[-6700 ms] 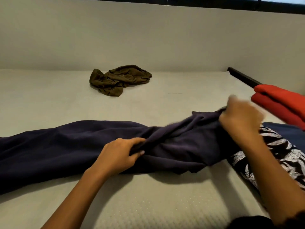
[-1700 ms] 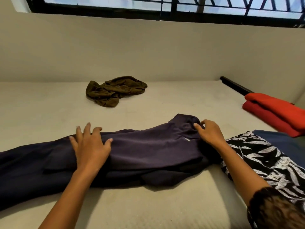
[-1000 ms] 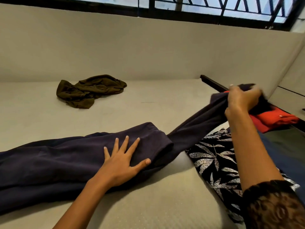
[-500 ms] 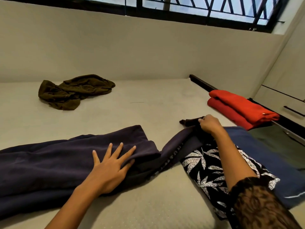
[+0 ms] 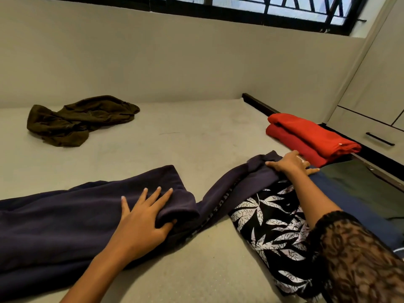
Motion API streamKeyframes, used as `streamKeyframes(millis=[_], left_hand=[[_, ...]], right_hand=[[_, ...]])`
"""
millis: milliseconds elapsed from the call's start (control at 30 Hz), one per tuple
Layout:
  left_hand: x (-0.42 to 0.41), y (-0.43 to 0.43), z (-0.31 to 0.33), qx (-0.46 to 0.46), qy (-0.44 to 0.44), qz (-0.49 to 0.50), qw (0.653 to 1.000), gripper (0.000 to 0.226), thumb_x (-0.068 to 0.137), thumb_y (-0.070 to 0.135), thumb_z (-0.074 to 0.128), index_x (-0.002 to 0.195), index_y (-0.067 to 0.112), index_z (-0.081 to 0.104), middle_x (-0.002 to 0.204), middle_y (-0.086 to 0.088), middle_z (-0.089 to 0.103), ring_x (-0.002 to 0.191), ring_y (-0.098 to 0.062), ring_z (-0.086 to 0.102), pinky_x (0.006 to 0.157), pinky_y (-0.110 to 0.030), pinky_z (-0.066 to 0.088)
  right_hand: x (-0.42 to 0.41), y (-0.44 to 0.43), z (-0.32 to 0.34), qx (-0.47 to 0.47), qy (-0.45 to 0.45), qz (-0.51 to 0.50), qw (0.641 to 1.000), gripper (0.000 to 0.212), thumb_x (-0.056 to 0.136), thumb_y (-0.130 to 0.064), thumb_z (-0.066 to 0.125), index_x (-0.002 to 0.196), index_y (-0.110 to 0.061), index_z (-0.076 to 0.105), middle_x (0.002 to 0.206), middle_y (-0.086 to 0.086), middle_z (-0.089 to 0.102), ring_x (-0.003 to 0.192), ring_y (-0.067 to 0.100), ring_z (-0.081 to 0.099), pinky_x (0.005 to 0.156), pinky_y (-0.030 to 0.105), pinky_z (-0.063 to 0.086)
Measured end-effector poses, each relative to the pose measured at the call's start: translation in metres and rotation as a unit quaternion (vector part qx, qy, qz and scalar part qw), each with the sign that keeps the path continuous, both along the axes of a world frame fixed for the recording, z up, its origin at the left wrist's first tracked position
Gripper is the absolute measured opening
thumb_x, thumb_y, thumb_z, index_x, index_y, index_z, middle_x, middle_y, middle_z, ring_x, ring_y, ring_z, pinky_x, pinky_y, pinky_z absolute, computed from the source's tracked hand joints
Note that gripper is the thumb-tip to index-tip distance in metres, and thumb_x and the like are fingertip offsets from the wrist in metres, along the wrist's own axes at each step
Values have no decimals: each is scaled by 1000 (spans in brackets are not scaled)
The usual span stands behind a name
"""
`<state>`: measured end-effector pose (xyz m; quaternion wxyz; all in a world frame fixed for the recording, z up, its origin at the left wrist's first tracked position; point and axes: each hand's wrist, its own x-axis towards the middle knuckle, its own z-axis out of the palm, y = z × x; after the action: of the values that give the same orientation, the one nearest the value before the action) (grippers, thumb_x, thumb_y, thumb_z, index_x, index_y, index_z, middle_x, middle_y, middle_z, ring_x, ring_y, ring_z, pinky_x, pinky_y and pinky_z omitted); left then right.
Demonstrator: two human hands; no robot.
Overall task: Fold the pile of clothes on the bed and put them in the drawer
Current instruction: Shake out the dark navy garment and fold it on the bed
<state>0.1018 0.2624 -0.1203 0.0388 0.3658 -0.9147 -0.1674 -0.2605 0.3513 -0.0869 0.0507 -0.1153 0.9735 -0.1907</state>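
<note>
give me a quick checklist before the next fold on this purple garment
1. Left hand pressing the purple garment down: ok.
2. Right hand flat on its far end: ok.
3. Garment smooth along its length: not ok, bunched and twisted between the hands.
4. Garment clear of other clothes: not ok, its end lies over the leaf-print cloth.
5. Olive garment folded: not ok, crumpled.
6. Drawer open: not ok, shut.
</note>
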Motion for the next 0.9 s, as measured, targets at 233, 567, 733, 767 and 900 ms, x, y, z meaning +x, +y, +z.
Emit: streamKeyframes(millis=[233,567,733,767,900], left_hand=[[-21,9,7,66,180,72,979,40,99,29,37,138,39,36,151,0,32,143,-22,20,115,-46,-4],[-13,10,52,180,476,215,833,37,100,28,36,130,10,48,116,-4,51,111,-22,46,90,-32,35],[-7,15,57,169,516,159,825,42,101,28,32,143,29,35,138,19,36,128,-2,31,105,-20,24],[-7,15,57,171,517,149,826,42,101,28,31,143,32,33,136,24,34,127,2,29,103,-18,23],[-8,16,53,177,507,124,835,41,101,25,32,140,37,33,135,25,33,124,4,29,101,-15,23]], right_hand=[[-22,0,3,-163,-22,38,986,41,79,0,66,117,-15,63,123,16,60,114,32,53,98,40,42],[6,42,94,-321,242,97,911,49,80,-3,25,112,-2,63,99,22,57,105,20,60,80,12,36],[-22,95,36,-65,195,50,977,38,72,-11,49,100,9,65,106,35,55,104,45,50,86,39,40],[-25,100,21,-19,153,42,987,37,73,-13,53,99,10,64,107,35,56,104,46,51,85,40,41],[2,108,3,120,146,15,982,33,84,-14,58,115,-1,59,126,23,50,120,38,41,96,43,36]])
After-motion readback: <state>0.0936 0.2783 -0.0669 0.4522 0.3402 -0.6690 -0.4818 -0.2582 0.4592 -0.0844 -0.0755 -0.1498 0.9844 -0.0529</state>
